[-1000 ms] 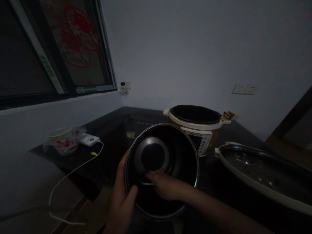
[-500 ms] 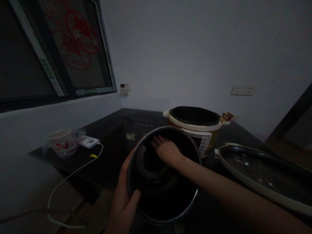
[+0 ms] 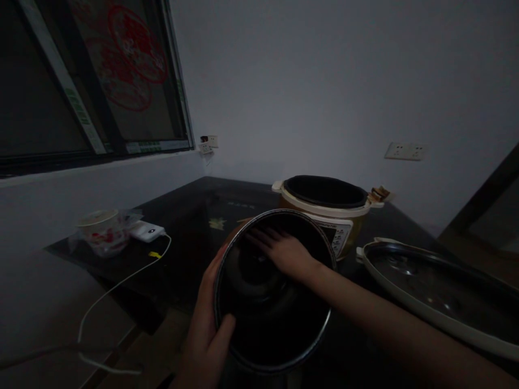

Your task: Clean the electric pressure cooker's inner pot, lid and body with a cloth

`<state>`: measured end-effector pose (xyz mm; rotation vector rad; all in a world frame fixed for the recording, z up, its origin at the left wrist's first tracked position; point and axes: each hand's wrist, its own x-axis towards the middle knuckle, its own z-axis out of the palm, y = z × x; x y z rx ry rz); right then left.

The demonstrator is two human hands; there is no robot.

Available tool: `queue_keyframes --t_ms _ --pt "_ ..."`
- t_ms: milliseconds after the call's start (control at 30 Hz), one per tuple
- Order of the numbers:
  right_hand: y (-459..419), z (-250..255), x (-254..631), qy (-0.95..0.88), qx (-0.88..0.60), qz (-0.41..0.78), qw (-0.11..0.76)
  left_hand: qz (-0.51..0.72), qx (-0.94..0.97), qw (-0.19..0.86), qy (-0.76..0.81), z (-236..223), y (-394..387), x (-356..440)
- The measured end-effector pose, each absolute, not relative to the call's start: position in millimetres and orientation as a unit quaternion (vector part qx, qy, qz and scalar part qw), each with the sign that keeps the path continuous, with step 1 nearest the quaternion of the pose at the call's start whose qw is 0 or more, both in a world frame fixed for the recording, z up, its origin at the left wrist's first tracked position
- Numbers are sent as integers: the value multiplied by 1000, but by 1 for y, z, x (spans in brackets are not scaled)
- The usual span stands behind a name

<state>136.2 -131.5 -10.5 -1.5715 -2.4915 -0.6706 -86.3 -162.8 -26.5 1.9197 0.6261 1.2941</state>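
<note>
A round black inner pot (image 3: 275, 329) with a pale rim is tilted so that its mouth faces me. My left hand (image 3: 208, 319) grips its left rim, thumb over the edge and fingers along the outside. Inside the pot, my right hand (image 3: 284, 251) reaches in with fingers stretched out towards the upper left wall. It appears empty; whether the fingertips touch the wall I cannot tell. Just behind the pot stands the electric cooker (image 3: 352, 229), uncovered, with a control panel on its front.
On the right lies the cooker's large lid (image 3: 430, 292), underside up. A bowl in plastic wrap (image 3: 101, 232) and a white device (image 3: 148, 231) with a cable stand at the left of the black table (image 3: 186, 210). A window and walls bound the space.
Inside the pot, my right hand has shifted slightly down and right, and its fingers look more spread. The left hand keeps its grip on the rim.
</note>
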Motion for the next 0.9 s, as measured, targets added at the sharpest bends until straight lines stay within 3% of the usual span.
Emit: queue_keyframes --t_ms 167,400,633,900 --pt "-150 -8 138 -740 -628 -242 7 502 744 369 242 -28 -166 -87" --pt "-154 -14 128 -738 -629 -243 4 511 744 356 243 -26 -168 -82" --pt "-136 -28 121 -741 -630 -232 31 514 737 362 250 -27 -168 -82" --pt "-122 3 101 -767 -614 -151 109 495 758 358 228 -22 -171 -82"
